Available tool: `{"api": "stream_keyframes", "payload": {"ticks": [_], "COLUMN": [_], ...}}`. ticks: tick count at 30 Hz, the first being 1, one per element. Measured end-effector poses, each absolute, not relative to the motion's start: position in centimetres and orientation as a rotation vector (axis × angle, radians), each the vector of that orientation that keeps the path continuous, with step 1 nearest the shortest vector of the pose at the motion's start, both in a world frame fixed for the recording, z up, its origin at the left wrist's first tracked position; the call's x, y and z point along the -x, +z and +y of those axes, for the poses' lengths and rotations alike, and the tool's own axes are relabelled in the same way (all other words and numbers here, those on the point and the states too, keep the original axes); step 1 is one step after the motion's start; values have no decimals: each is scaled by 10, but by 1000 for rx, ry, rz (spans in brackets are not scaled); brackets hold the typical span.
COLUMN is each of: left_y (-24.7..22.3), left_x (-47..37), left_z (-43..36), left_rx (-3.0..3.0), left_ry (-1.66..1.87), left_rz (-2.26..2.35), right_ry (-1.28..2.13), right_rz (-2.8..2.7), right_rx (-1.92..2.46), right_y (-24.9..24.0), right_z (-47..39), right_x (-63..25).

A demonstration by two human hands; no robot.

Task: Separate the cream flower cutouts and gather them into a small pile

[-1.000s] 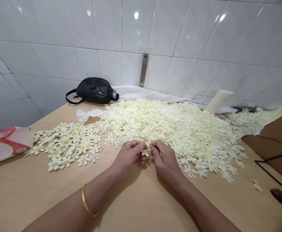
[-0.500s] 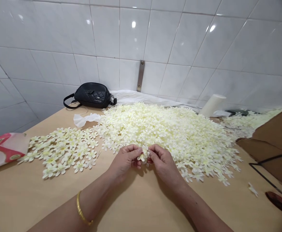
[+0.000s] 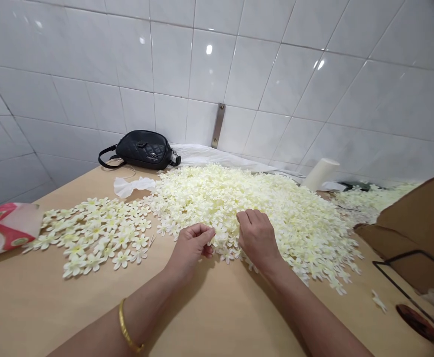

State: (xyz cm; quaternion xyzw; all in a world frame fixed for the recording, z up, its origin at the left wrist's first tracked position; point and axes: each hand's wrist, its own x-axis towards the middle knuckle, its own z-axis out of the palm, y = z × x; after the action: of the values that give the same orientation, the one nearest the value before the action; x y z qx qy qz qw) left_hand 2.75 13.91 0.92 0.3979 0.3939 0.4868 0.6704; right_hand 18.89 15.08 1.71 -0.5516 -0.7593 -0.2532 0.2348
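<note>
A large heap of pale yellow-white artificial flowers (image 3: 217, 191) covers the middle of the wooden table (image 3: 205, 317). At its front edge, my left hand (image 3: 192, 245) is closed in a pinch, thumb against index finger, with a pale flower at the fingertips. My right hand (image 3: 257, 238) is over the heap's front, fingers curled down among the flowers; what it holds, if anything, is hidden. A gold bangle circles my left forearm. To the left lies a smaller, flatter spread of separate flowers (image 3: 97, 230).
A black bag (image 3: 144, 149) and crumpled white material (image 3: 133, 186) are at the back left. A red-and-white package (image 3: 8, 228) lies far left. On the right are a white roll (image 3: 321, 173), brown cardboard (image 3: 413, 223) and a black metal frame (image 3: 399, 280).
My right hand has moved away from my left hand, up and right onto the heap. My left hand has stayed nearly in place. The camera view has tilted slightly.
</note>
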Motion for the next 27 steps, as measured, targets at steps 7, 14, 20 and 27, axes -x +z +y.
{"api": "stream_keyframes", "payload": {"ticks": [7,14,20,27], "left_y": [14,13,12,14], "left_x": [-25,-26,-27,-27], "left_z": [140,137,137,137], "left_rx": [-849,-1022,-1029,-1021], "left_ry": [1177,1168,1173,1202], "left_rz": [918,899,886,889], "right_ry": [-194,675,586,206], "right_rz": [-1947,-1656,-1686,-1635], "right_rx": [1407,1340,1347,1432], "right_y": [27,32,39,61], "right_z": [132,120,129,168], "right_x": [-176,-160,-160,-176]}}
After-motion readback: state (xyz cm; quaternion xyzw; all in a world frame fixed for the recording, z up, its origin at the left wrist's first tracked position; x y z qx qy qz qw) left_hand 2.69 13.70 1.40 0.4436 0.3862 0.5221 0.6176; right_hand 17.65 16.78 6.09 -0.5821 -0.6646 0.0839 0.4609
